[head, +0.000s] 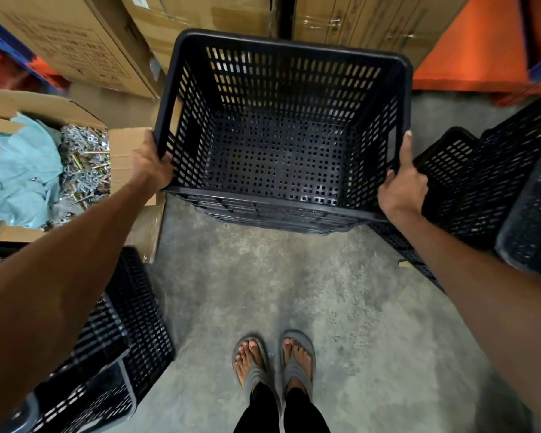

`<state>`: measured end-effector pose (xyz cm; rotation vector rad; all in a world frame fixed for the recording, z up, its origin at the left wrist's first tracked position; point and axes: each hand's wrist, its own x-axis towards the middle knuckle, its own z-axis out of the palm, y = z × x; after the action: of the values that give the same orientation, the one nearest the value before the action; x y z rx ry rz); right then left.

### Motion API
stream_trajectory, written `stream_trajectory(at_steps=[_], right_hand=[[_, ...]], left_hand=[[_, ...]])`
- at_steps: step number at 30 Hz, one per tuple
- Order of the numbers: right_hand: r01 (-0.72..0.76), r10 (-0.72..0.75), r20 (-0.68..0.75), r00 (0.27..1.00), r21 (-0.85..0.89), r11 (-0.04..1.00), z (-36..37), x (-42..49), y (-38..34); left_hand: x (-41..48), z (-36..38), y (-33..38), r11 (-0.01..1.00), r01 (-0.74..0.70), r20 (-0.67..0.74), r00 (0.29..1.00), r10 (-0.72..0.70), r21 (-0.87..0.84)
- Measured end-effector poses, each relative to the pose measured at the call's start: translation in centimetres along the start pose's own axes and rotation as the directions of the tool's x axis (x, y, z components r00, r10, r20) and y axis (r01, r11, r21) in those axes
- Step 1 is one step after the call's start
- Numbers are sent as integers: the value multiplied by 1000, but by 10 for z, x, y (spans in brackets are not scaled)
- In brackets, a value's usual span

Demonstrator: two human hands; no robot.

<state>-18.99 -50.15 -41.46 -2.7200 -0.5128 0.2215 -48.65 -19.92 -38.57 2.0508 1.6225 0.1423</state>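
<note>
My fingers curled over opposite side rims of the black crate, left hand and right hand balancing it level, empty, just ahead of my feet, beside the hardware box.

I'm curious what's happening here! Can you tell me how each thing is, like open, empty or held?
black plastic crate: empty, held by both side rims.
left hand: grips the crate's left rim.
right hand: grips the right rim, thumb straight up.
cardboard box: open, holding bolts and nuts.
blue-green cloth: crumpled in the box.
</note>
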Motion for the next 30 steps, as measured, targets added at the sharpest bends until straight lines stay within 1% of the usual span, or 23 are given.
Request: stream_trajectory(at_steps=[2, 5, 7, 10, 12, 14, 16, 19, 22, 23, 26, 28, 30], right_hand=[[15, -15, 8, 1000, -5, 1000, 0, -1, 3], [40, -40, -1, 999, -34, 999, 1, -5, 8], [89, -91, -19, 996, -59, 994, 3, -13, 12], [142, -143, -18, 990, -65, 988, 2, -16, 13], [123, -124, -7, 992, -68, 990, -2, -6, 11], [121, -122, -5, 992, -119, 985, -7, 7, 3], [141, -145, -10, 989, -178, 974, -11, 21, -6], [187, -197, -20, 980, -234, 954, -15, 45, -14], [327, -318, 76, 945, -264, 907, -7, 60, -13], [358, -346, 94, 934, -250, 900, -4, 60, -11], [385, -377, 76, 923, -207, 900, 1, 58, -8], [392, -385, 75, 920, -224, 892, 2, 58, -7], [388, -385, 65, 921, -252, 886, 1, 60, -6]], left_hand=[[-4, 0, -2, 1000, -13, -19, 1000, 13, -2], [-10, 1, -8, 1000, 10, -24, 1000, -9, 16], [-14, 2, -15, 999, 16, -23, 1000, -15, 47], [-13, 0, -15, 998, -1, 20, 1000, -1, 71], [-6, -2, -9, 990, -62, 70, 996, 53, 128], [3, -7, -5, 956, -127, 119, 988, 98, 263], [9, -11, -5, 950, -155, 124, 984, 126, 270], [12, -9, -12, 933, -255, 64, 967, 247, 255], [24, -7, -4, 942, -263, -57, 958, 280, 210], [32, -7, 2, 935, -288, -57, 951, 305, 209], [51, -4, 20, 848, -424, 55, 901, 429, 317], [58, 0, 24, 803, -462, 102, 882, 460, 376], [60, 3, 23, 788, -469, 102, 877, 470, 399]])
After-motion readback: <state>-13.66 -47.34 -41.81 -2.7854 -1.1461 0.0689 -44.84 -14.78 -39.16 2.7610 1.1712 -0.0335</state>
